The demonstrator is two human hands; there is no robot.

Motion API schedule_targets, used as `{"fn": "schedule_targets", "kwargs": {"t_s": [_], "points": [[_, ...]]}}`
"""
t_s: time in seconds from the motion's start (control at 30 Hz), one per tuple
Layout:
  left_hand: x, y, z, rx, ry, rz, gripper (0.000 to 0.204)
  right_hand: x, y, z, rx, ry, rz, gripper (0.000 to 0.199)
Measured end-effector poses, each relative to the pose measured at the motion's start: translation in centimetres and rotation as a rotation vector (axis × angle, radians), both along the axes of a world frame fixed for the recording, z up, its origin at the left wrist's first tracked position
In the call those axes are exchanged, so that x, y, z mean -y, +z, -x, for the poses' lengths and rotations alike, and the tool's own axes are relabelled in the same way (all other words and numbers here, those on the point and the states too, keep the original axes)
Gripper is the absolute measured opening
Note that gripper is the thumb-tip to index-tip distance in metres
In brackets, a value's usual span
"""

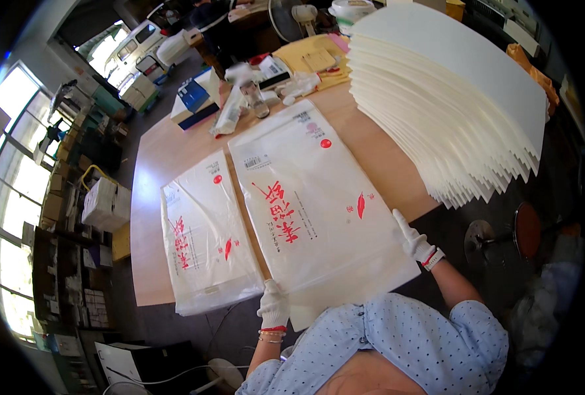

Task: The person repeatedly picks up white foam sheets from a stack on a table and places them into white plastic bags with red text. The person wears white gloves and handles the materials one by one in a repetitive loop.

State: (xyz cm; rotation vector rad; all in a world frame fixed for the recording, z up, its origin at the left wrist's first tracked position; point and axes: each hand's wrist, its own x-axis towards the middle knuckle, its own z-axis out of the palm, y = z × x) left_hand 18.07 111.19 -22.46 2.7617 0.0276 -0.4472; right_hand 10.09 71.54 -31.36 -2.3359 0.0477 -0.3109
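Note:
A large white, translucent plastic bag (332,197) with red print lies flat on the table before me, its near end reaching past the table edge toward my body. My left hand (274,305), in a white knit glove, is closed on the bag's left edge near the close corner. On its right edge rests my right hand (416,242), also gloved, with fingers stretched along the side; its thumb is hard to make out. Left of this bag lies a smaller pile of similar printed plastic bags (203,230), smooth and slightly wrinkled, apart from both hands.
A tall, fanned stack of white sheets (450,85) covers the table's right side. Toward the back stand a glass jar (256,102), a blue-and-white box (197,95) and yellow papers (315,59). A round stool (526,230) is at the right, beyond the wooden table (149,197).

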Motion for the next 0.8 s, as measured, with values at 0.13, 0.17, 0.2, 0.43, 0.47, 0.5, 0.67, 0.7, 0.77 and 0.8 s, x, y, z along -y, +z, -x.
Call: {"fn": "schedule_targets", "kwargs": {"t_s": [0.13,0.17,0.2,0.43,0.47,0.5,0.67,0.7,0.77,0.8], "points": [[-2.3,1.2,5.1,-0.094,-0.161,-0.026,0.03,-3.2,8.6,7.8,-0.302,-0.089,-0.048,0.075],[-3.2,1.6,6.5,-0.244,-0.156,0.0,0.031,-4.1,9.6,9.1,-0.499,-0.131,-0.072,0.074],[-4.4,0.9,8.2,-0.255,-0.174,0.102,0.026,-4.6,8.7,10.3,-0.457,-0.114,-0.074,0.072],[-4.0,-11.3,6.4,0.197,0.104,0.475,0.012,-4.5,-0.3,6.6,-0.11,-0.181,0.001,0.049],[-4.1,-10.5,6.9,0.258,0.175,0.542,0.009,-5.2,1.7,7.1,-0.369,-0.096,0.142,0.045],[-4.8,-10.9,6.7,0.189,0.286,0.724,0.004,-5.0,3.4,7.6,-0.595,-0.023,0.302,0.042],[-2.2,-2.8,3.3,0.6,-0.002,0.836,0.009,-4.3,-4.1,6.6,-0.386,-0.578,-1.385,0.028],[-2.3,-0.7,1.8,0.608,-0.136,0.748,0.011,-5.6,-5.3,5.3,-0.375,-0.388,-1.432,0.028],[-3.1,1.3,-0.1,0.748,-0.077,0.981,0.012,-9.6,-4.8,2.3,-0.316,-0.213,-0.767,0.031],[-4.7,2.2,-0.8,0.857,-0.059,1.001,0.009,-11.2,-5.0,0.4,-0.243,-0.172,-0.879,0.032]]}}
